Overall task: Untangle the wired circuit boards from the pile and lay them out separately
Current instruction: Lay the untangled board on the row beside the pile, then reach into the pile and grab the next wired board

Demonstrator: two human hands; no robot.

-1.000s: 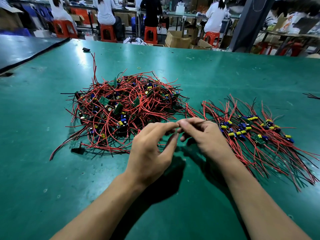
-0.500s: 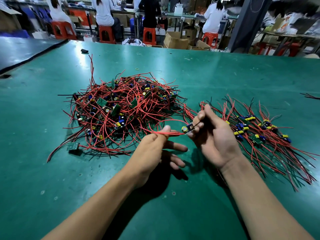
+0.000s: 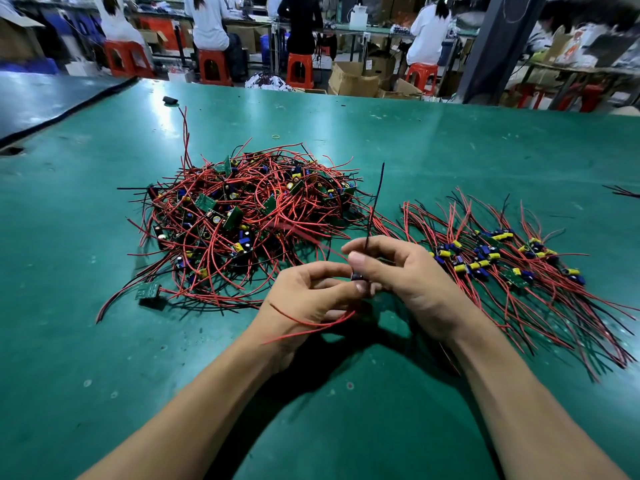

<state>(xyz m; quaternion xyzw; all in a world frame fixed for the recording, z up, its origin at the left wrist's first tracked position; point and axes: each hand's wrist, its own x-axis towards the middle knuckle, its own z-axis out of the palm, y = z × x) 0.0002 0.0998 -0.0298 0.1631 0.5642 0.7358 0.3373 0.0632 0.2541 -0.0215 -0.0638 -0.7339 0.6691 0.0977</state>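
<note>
Between left and right fingers (image 3: 366,265), one wired board (image 3: 357,277) sits pinched

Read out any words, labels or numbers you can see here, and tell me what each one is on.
No text can be read anywhere.
Circuit boards in the pile: markings too small.
Wired board pinched by left hand and right hand: mostly hidden.
Cardboard box: any print blurred.
Printed bag, far right: blurred.
</note>
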